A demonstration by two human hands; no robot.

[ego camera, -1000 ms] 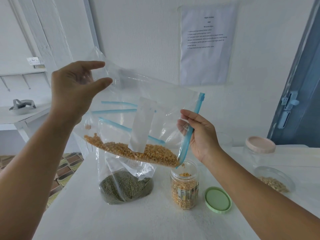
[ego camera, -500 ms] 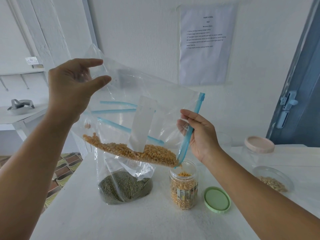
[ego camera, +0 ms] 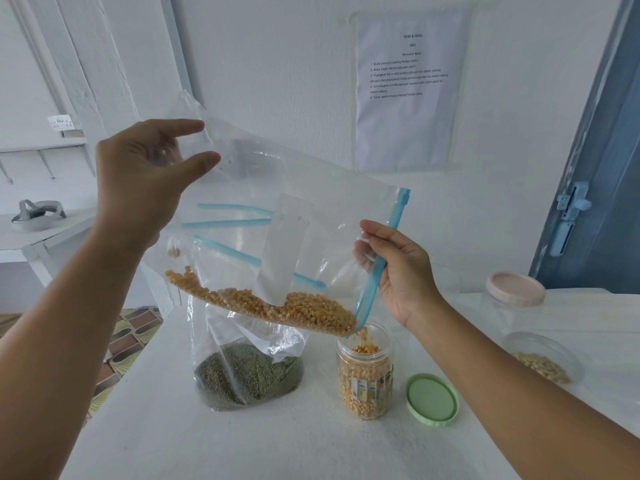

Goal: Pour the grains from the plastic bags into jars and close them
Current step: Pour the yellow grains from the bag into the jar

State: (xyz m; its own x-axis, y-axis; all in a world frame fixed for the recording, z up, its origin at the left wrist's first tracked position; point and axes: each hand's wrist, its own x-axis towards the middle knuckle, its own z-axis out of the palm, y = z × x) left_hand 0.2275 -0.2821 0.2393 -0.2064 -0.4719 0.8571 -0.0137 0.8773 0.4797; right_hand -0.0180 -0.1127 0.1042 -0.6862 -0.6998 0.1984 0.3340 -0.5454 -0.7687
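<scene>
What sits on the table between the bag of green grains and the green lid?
In the head view, the open jar, almost full of yellow kernels, stands between the bag of green grains and the green lid.

Above and between our hands, a printed sheet (ego camera: 410, 88) in a clear sleeve hangs on the white wall (ego camera: 277, 64). Right of our right hand stands a blue door (ego camera: 602, 188) with a pale blue latch (ego camera: 569, 216). Left of our left hand, a grey object (ego camera: 37, 210) rests on a white side shelf (ego camera: 41, 233), with a wall socket (ego camera: 62, 122) above it. Below our left forearm, patterned floor tiles (ego camera: 128, 337) show beside the white tabletop (ego camera: 277, 441).
</scene>
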